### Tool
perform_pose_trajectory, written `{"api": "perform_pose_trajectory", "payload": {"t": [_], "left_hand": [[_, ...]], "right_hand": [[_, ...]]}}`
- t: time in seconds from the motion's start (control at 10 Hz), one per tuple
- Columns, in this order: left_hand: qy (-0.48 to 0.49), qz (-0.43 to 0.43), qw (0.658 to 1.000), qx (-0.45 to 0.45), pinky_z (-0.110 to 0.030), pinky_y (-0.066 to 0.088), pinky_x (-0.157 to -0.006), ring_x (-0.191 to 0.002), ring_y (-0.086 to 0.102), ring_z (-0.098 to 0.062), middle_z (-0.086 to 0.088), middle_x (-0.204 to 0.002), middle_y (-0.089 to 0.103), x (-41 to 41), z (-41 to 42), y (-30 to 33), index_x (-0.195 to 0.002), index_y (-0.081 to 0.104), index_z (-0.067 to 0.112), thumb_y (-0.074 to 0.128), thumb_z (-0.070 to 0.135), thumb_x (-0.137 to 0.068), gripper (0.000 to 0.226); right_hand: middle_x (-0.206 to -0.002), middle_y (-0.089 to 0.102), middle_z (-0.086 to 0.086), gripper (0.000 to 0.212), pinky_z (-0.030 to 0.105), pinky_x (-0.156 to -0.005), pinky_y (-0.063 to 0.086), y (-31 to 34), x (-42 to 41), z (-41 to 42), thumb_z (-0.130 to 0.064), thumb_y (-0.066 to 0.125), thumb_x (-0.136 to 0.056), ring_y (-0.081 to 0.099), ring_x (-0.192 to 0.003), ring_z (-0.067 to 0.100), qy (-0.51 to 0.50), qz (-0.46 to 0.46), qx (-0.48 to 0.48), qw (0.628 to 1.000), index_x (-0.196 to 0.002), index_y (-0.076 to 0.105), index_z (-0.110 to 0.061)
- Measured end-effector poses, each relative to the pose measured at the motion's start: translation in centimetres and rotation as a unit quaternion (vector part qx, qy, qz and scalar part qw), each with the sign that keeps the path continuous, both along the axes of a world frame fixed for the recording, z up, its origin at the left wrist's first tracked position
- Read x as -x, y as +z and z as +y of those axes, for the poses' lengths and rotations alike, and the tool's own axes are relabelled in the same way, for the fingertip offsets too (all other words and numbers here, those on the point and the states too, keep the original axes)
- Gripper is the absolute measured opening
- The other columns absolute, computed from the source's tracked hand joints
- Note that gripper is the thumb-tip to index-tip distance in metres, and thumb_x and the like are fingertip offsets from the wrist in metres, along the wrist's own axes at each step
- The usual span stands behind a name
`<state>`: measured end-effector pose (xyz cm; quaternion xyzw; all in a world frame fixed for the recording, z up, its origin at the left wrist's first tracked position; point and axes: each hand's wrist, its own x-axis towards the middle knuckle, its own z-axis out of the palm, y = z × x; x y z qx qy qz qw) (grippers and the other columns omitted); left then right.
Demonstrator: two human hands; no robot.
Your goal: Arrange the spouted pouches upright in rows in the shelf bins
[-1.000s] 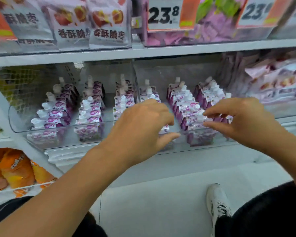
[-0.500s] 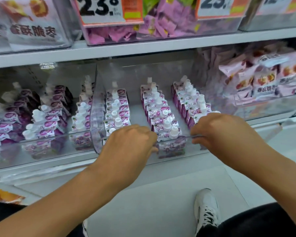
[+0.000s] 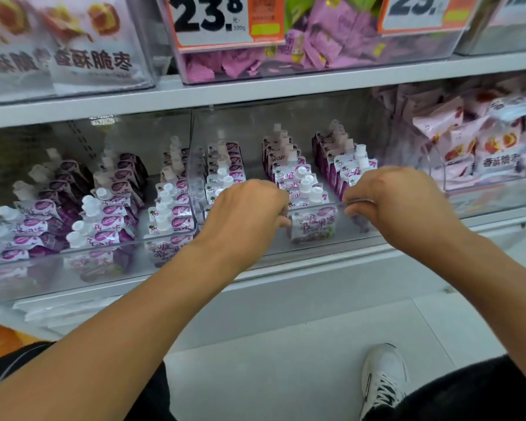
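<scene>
Both forearms bare, no sleeves in view. Left hand [image 3: 243,214] and right hand [image 3: 398,202]: no rings, watch or gloves. Black trousers [image 3: 468,393] on both legs. One white lace-up sneaker [image 3: 381,378], white laces, dark side trim.

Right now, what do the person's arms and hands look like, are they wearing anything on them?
Both arms are bare from the bottom edge of the view up to the hands: no sleeves show. The left hand and the right hand wear no gloves, and no rings, watch or bracelet show on the visible backs and wrists. Lower down, dark clothing and a white laced sneaker show.
</scene>
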<state>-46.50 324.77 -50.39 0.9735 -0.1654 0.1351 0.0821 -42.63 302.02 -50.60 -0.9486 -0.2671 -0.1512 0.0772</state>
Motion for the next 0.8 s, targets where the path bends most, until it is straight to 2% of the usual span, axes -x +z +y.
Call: {"api": "perform_pose_trajectory", "payload": {"t": [0.1, 0.2, 0.3, 0.4, 0.5, 0.6, 0.7, 0.8], "left_hand": [[0.006, 0.005, 1.000, 0.009, -0.034, 0.048, -0.072, -0.086, 0.062, -0.023, 0.002, -0.088, 0.065, -1.2, 0.3, -0.3, -0.087, 0.068, 0.020, 0.069, 0.036, -0.089, 0.017], [0.015, 0.016, 1.000, 0.006, -0.029, 0.038, -0.067, -0.085, 0.062, -0.024, 0.002, -0.087, 0.065, -2.1, 0.4, -1.0, -0.086, 0.067, 0.020, 0.070, 0.035, -0.089, 0.016], [0.018, 0.023, 1.000, 0.006, -0.031, 0.042, -0.067, -0.082, 0.061, -0.023, 0.003, -0.084, 0.064, -2.2, 0.1, -1.9, -0.084, 0.067, 0.019, 0.070, 0.035, -0.088, 0.017], [0.025, -0.001, 1.000, 0.002, -0.034, 0.047, -0.068, -0.082, 0.060, -0.022, 0.001, -0.083, 0.063, -1.4, -0.3, -2.4, -0.084, 0.066, 0.016, 0.069, 0.034, -0.090, 0.019], [0.033, -0.050, 0.997, -0.043, -0.032, 0.041, -0.068, -0.085, 0.057, -0.022, -0.001, -0.084, 0.063, -0.2, -0.8, -3.2, -0.088, 0.068, 0.015, 0.071, 0.029, -0.089, 0.015], [0.016, -0.060, 0.989, -0.137, -0.032, 0.046, -0.078, -0.088, 0.060, -0.023, -0.001, -0.095, 0.065, 1.5, -0.6, -3.5, -0.108, 0.066, 0.015, 0.079, 0.025, -0.078, 0.035], [-0.035, 0.058, 0.989, -0.128, -0.034, 0.028, -0.115, -0.141, 0.033, -0.021, -0.002, -0.155, 0.033, 4.1, 1.6, -3.4, -0.152, 0.027, 0.017, 0.055, 0.043, -0.096, 0.067], [-0.059, 0.150, 0.981, -0.106, -0.031, 0.034, -0.113, -0.142, 0.033, -0.010, 0.012, -0.156, 0.032, 7.9, 4.8, -2.4, -0.153, 0.025, 0.032, 0.048, 0.055, -0.095, 0.065]], "right_hand": [[-0.067, 0.055, -0.001, 0.020, 0.033, -0.056, 0.040, -0.6, -0.9, 0.5, -0.020, 0.076, -0.082, 0.047, -0.069, 0.023, 0.007, -0.010, -0.015, 1.000, -0.066, 0.065, -0.013], [-0.069, 0.058, 0.002, 0.023, 0.033, -0.056, 0.041, -1.1, -1.7, 0.6, -0.020, 0.073, -0.084, 0.048, -0.071, 0.024, -0.003, -0.013, -0.016, 1.000, -0.067, 0.062, -0.011], [-0.075, 0.063, 0.004, 0.019, 0.035, -0.060, 0.047, -2.0, -1.9, 0.3, -0.024, 0.070, -0.087, 0.056, -0.078, 0.027, -0.013, -0.001, 0.002, 1.000, -0.071, 0.066, -0.012], [-0.074, 0.065, 0.006, 0.016, 0.036, -0.060, 0.049, -2.3, -1.3, 0.4, -0.023, 0.074, -0.084, 0.057, -0.077, 0.030, -0.017, -0.007, -0.003, 1.000, -0.072, 0.070, -0.014], [-0.073, 0.064, 0.006, 0.018, 0.032, -0.059, 0.042, -2.3, -0.3, 1.0, -0.024, 0.073, -0.085, 0.057, -0.074, 0.030, -0.069, -0.018, 0.029, 0.997, -0.072, 0.070, -0.013], [-0.070, 0.057, 0.006, 0.028, 0.031, -0.056, 0.033, -2.5, 1.1, 2.4, -0.005, 0.071, -0.081, 0.047, -0.064, 0.029, -0.129, -0.021, 0.052, 0.990, -0.063, 0.051, -0.014], [-0.106, 0.062, 0.009, 0.031, 0.034, -0.068, 0.043, -3.0, 3.3, 3.8, 0.007, 0.057, -0.078, 0.059, -0.095, 0.030, -0.120, 0.023, 0.081, 0.989, -0.103, 0.059, -0.011], [-0.137, 0.050, 0.006, 0.049, 0.035, -0.097, 0.046, -2.4, 5.5, 3.6, -0.007, 0.053, -0.090, 0.050, -0.126, 0.026, -0.081, 0.102, 0.089, 0.987, -0.137, 0.041, -0.012]]}}
